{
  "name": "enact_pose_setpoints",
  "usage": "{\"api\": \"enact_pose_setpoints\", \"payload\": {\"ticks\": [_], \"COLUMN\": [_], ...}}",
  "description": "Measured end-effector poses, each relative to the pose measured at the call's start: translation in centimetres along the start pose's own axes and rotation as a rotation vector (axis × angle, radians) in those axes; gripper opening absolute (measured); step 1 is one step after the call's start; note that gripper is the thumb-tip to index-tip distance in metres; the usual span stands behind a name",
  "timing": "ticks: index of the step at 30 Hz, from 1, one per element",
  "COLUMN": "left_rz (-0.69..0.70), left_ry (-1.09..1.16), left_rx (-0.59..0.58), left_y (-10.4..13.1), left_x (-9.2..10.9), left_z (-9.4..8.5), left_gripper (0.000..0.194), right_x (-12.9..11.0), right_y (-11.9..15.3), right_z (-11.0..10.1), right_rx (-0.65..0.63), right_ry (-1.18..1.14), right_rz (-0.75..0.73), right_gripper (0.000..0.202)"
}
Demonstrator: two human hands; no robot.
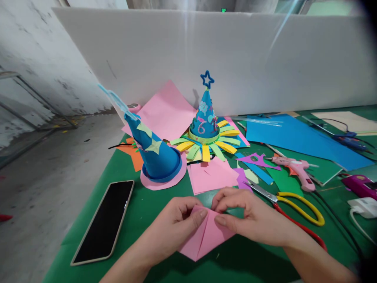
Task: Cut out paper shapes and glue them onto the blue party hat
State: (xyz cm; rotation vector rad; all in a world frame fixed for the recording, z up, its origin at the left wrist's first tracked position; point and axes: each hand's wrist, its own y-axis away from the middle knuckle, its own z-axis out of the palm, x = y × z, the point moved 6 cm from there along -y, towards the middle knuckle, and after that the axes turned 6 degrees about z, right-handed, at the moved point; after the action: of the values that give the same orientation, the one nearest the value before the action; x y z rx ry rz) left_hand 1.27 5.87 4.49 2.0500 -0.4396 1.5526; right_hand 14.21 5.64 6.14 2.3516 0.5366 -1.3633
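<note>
A small folded piece of pink paper (pixel 203 239), creased down its middle, is held between both hands above the green table. My left hand (pixel 179 224) pinches its upper left part, thumb on top. My right hand (pixel 241 212) grips its upper right edge between thumb and curled fingers. Just beyond the hands lie several square pink sheets (pixel 210 177). Behind them stands a blue cone hat (pixel 205 118) with a star on top and a yellow and green strip brim. Left of it, a second blue cone hat (pixel 157 159) tilts on a pink brim.
A black phone (pixel 103 222) lies at the left. Scissors (pixel 290 200), a pink glue gun (pixel 297 169), a white plug (pixel 363 207) and a large blue sheet (pixel 294 135) are at the right. A white board (pixel 220 59) stands behind the green table (pixel 141 251).
</note>
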Motion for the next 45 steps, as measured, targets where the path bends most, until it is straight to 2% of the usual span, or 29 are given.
{"api": "enact_pose_setpoints", "payload": {"ticks": [5, 15, 24, 34, 40, 43, 45], "left_rz": [-0.010, -0.016, -0.101, -0.174, -0.137, -0.136, -0.087], "left_ry": [-0.006, 0.037, 0.237, 0.217, 0.121, 0.150, 0.266], "left_rx": [0.023, 0.040, 0.057, 0.023, 0.034, 0.053, 0.108], "left_y": [0.0, -0.1, -0.8, -1.4, -1.7, -1.9, -2.1], "left_x": [-0.2, -0.6, -0.7, -1.1, -0.8, -1.2, -1.3], "left_z": [-0.1, -0.1, 0.7, 0.2, 0.1, -0.3, -0.7], "left_gripper": [0.031, 0.033, 0.019, 0.021, 0.021, 0.024, 0.025], "right_x": [0.0, 0.1, 0.6, 1.5, 1.6, 1.8, 2.0], "right_y": [-0.3, -0.5, -1.0, -2.3, -1.9, -2.2, -2.6], "right_z": [0.2, 0.2, 0.3, -1.6, -0.2, 0.2, -0.2], "right_rx": [0.012, 0.040, 0.070, -0.122, -0.248, -0.198, -0.060], "right_ry": [-0.084, -0.065, -0.126, -0.299, -0.183, -0.284, -0.346], "right_rz": [-0.009, 0.007, 0.024, 0.102, 0.106, 0.081, 0.056], "right_gripper": [0.014, 0.015, 0.014, 0.031, 0.024, 0.024, 0.023]}}
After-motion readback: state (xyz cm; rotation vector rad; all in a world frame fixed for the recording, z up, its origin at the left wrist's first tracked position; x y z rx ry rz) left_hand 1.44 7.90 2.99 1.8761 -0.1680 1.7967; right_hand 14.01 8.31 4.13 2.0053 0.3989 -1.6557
